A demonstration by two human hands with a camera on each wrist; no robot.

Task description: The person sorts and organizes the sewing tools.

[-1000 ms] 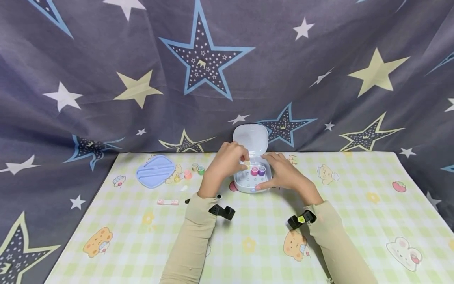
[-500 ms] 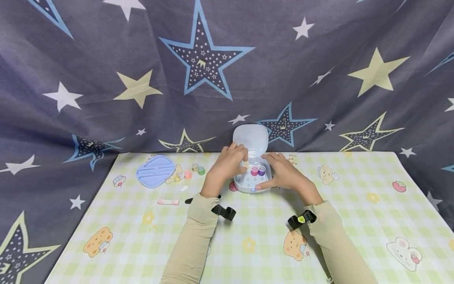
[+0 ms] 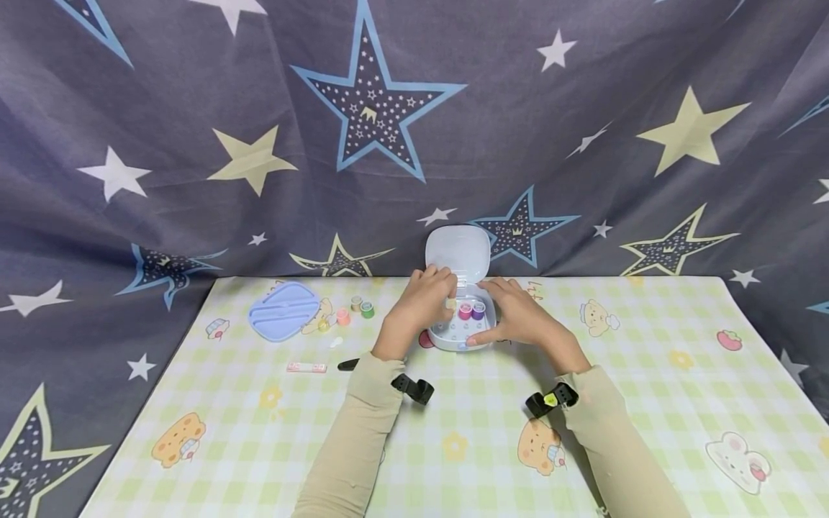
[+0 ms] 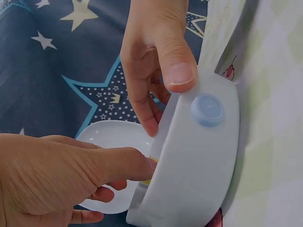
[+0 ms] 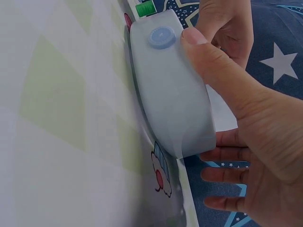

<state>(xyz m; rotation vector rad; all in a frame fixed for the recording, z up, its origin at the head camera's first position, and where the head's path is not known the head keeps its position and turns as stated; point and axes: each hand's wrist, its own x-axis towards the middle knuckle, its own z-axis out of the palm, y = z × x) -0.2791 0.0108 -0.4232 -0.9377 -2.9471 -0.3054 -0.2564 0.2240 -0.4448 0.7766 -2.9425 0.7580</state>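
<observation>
A white sewing box (image 3: 447, 344) stands with its lid (image 3: 458, 252) raised at the back and small pegs on its floor. Inside are a pink thread spool (image 3: 465, 311) and a purple thread spool (image 3: 478, 311), side by side. My left hand (image 3: 422, 301) reaches in from the left and pinches a yellow thread spool (image 4: 152, 171), mostly hidden by the thumb and box wall. On the right, my right hand (image 3: 521, 316) grips the box, its thumb on the front rim near the blue button (image 5: 162, 37) and its fingers toward the back.
Left of the box are a green spool (image 3: 367, 310), a beige spool (image 3: 356, 303), a peach spool (image 3: 343, 316) and a yellow spool (image 3: 324, 326). A blue compartment tray (image 3: 275, 331), pink-and-white strip (image 3: 307, 368) and black object (image 3: 347, 365), partly behind the left sleeve, lie farther left.
My left hand has shifted slightly right and turned over the box's left side, still pinching the yellow thread spool. The right hand and the box have stayed in place.
</observation>
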